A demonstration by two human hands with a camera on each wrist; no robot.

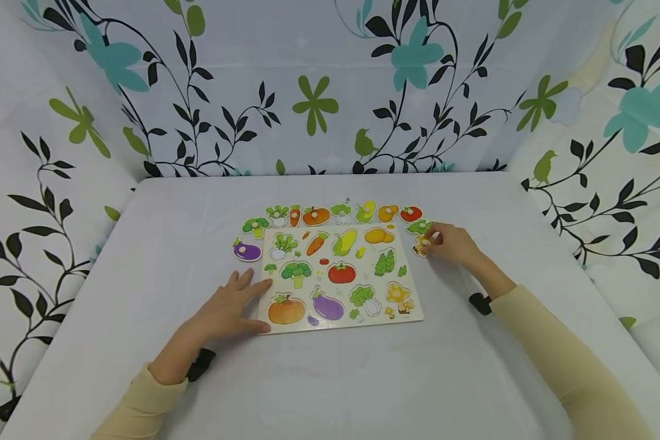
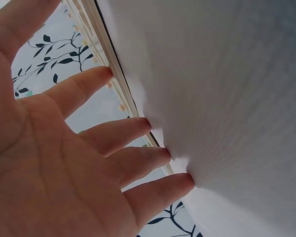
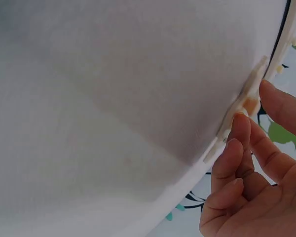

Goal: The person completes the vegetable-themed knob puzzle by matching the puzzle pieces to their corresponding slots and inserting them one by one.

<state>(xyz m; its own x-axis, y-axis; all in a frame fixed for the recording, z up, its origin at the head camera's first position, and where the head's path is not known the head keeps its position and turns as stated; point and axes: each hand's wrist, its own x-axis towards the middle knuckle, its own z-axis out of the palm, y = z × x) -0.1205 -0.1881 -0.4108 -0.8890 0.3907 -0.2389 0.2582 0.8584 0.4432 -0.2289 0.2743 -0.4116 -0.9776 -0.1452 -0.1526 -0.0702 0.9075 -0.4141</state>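
A wooden vegetable puzzle board (image 1: 308, 247) lies flat on the table, printed with vegetable pictures. My left hand (image 1: 228, 308) rests at its left edge with spread fingers, thumb near the front corner; in the left wrist view the fingertips (image 2: 143, 123) meet the board's side and the cloth. Beyond the board's right edge, my right hand (image 1: 452, 245) pinches the mushroom puzzle piece (image 1: 420, 249) by its knob. The right wrist view shows thumb and forefinger at that piece (image 3: 249, 101), low over the cloth. A green puzzle piece (image 1: 418, 227) lies just behind it, partly overlapped by the fingers.
More knobbed pieces curve around the board's back: an eggplant (image 1: 247, 250), a broccoli (image 1: 255, 227), a carrot (image 1: 294, 216), a pumpkin (image 1: 315, 218), a corn (image 1: 365, 212) and a tomato (image 1: 410, 214). White cloth covers the table (image 1: 335, 385); patterned curtains (image 1: 313, 55) enclose it.
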